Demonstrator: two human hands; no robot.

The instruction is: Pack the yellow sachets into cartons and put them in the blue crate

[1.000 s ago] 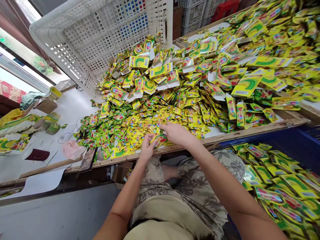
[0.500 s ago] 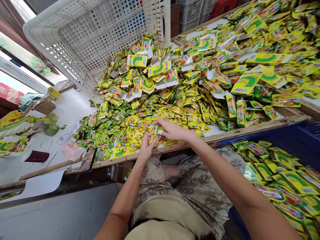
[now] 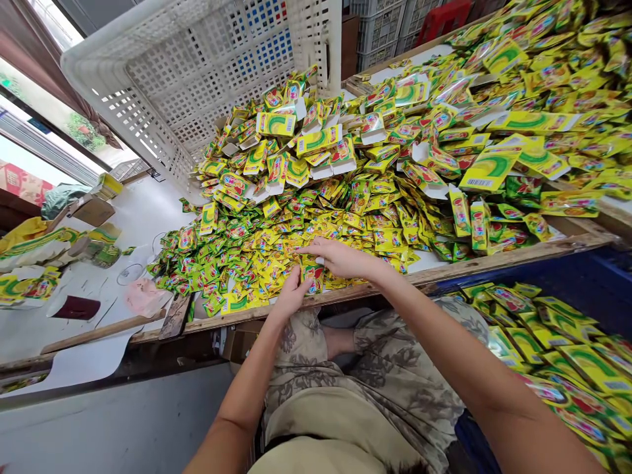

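Note:
My left hand (image 3: pixel 290 295) is closed at the near edge of the worktable, thumb and fingers gripping a small green packet (image 3: pixel 313 276) with red fruit printed on it. Just above and to the right, my right hand (image 3: pixel 342 259) reaches over the pile with its index finger stretched leftward and its thumb apart below. Under its fingertips lie small yellow sachets (image 3: pixel 276 243); I see nothing held there. Green sachets (image 3: pixel 197 253) spread to the left of the yellow ones. Behind them rises a heap of yellow printed cartons (image 3: pixel 318 139), some with open white flaps.
A white plastic crate (image 3: pixel 197 72) lies tipped at the back, its mouth toward the heap. Along the front runs a wooden rim (image 3: pixel 444 271). At lower right a blue bin (image 3: pixel 459 289) holds filled yellow packs. Left stand a dark red cup (image 3: pixel 76 307) and a clear jar (image 3: pixel 103 255).
My right hand's fingers have shifted a little left, away from the packet, and the index finger has straightened. My left hand keeps the green packet, now more upright and plainly visible.

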